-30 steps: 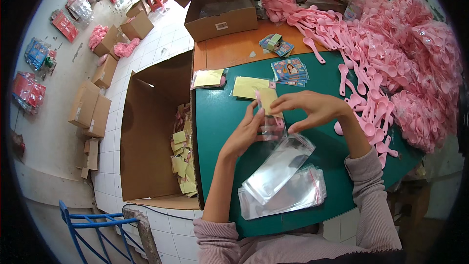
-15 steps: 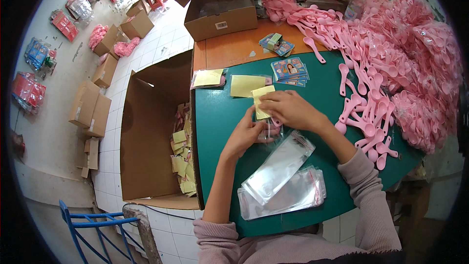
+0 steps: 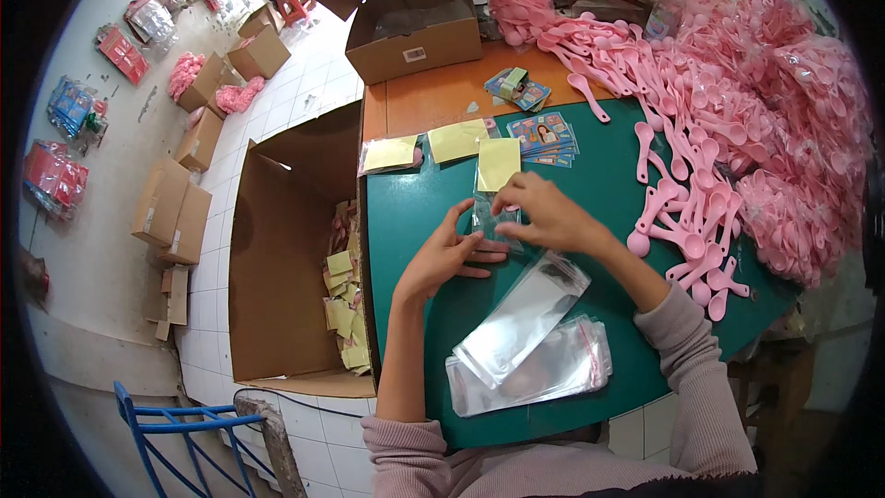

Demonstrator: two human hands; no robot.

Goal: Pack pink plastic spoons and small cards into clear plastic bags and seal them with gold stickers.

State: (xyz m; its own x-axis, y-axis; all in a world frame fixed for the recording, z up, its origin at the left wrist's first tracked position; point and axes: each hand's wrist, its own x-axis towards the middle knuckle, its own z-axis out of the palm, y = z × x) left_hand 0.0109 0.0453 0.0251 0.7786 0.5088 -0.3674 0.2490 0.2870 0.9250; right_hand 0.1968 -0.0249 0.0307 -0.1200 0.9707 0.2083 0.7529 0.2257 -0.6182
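A clear plastic bag (image 3: pixel 485 210) with a yellow card (image 3: pixel 499 164) in its far part lies on the green table in front of me. My left hand (image 3: pixel 441 256) is open, its fingers spread and fingertips at the bag's near left edge. My right hand (image 3: pixel 546 212) bends over the bag's near end, thumb and fingers closed on the plastic. A bit of pink shows beneath those fingers; most of it is hidden. Just beyond lie two more bags with yellow cards, one at the far left (image 3: pixel 390 154) and one in the middle (image 3: pixel 457 140).
Flat clear bags (image 3: pixel 525 364) are stacked near me. Blue picture cards (image 3: pixel 546 136) lie beyond my right hand. Pink spoons (image 3: pixel 705 212) heap up along the right. A large carton (image 3: pixel 295 249) with packed bags stands left of the table; a smaller open box (image 3: pixel 415 48) sits behind.
The yellow card and its bag now lie flatter and farther off. My right hand has slid from the card to the bag's near end. My left hand has drawn back slightly with spread fingers.
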